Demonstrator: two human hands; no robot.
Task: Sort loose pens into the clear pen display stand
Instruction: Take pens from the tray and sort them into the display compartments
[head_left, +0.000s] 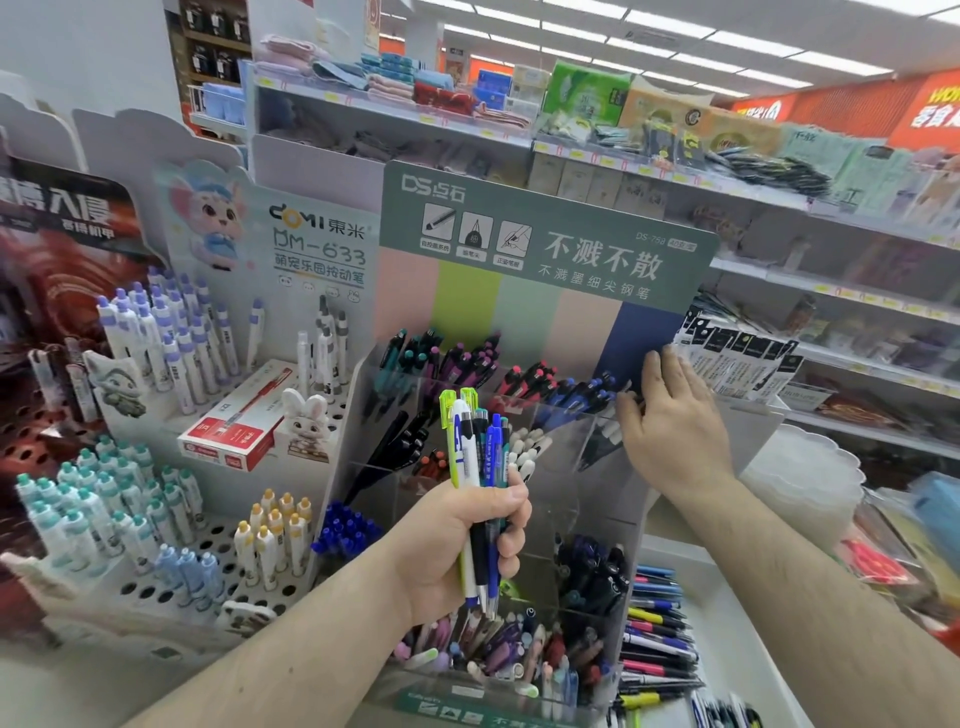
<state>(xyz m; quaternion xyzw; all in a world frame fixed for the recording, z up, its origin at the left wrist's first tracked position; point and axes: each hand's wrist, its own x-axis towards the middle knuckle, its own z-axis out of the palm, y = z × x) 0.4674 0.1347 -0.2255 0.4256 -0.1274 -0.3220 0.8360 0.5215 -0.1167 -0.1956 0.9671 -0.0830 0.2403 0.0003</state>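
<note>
Several loose pens (480, 467) stand upright, bunched in the left hand (457, 540), whose curled fingers grip them in front of the clear pen display stand (550, 467). The right hand (675, 421) lies with relaxed fingers on the stand's upper right compartment; its fingertips are blurred, and the stand's lower edge is cut off.

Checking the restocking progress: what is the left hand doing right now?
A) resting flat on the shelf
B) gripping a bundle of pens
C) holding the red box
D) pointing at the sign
B: the left hand has its fingers curled round an upright bundle of pens in front of the clear stand.
</note>
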